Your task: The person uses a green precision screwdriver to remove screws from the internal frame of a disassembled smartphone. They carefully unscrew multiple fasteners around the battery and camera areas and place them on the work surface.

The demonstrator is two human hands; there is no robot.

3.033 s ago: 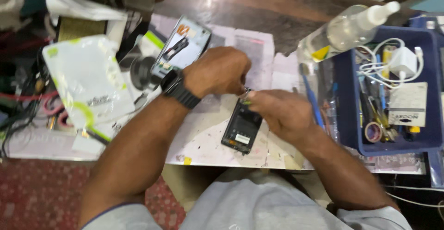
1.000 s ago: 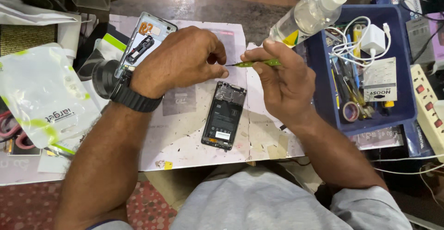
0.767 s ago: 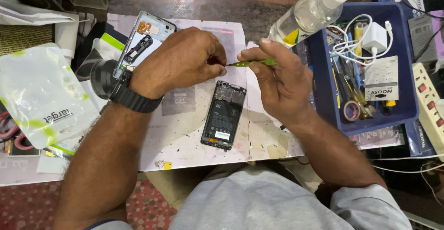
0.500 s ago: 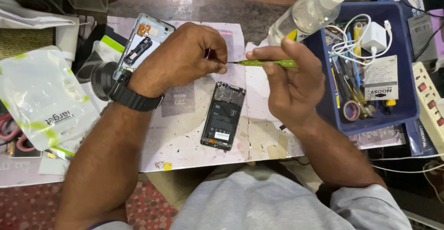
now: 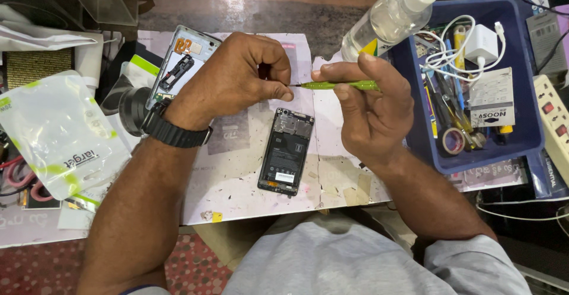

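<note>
Fingers: left hand (image 5: 237, 81) has thumb and forefinger pinched together at the dark tip of the green screwdriver (image 5: 341, 85); whatever sits between them is too small to see.
Right hand: right hand (image 5: 370, 114) has its fingers clamped round the screwdriver's shaft, holding it level above the mat.
Opened phone: opened phone (image 5: 286, 151) lies flat on the white work mat (image 5: 237, 182), back off, just below the two hands and touching neither; a small white label sits near its lower end.
Phone frame: pale phone frame (image 5: 181, 64) lies at the mat's upper left, partly under the left wrist with its black watch (image 5: 172, 132).
Pouch: white plastic pouch (image 5: 56, 132) with green streaks lies well to the left, printed side up.
Bottle: clear spray bottle (image 5: 394, 16) with a yellow label patch leans against the blue tray (image 5: 533, 147).
Tray contents: white charger and cable (image 5: 480, 46), a white printed card (image 5: 492, 96), a tape roll (image 5: 453, 141) and several tools.
Far right: white power strip (image 5: 557, 126) with red switches, beside the tray.
</note>
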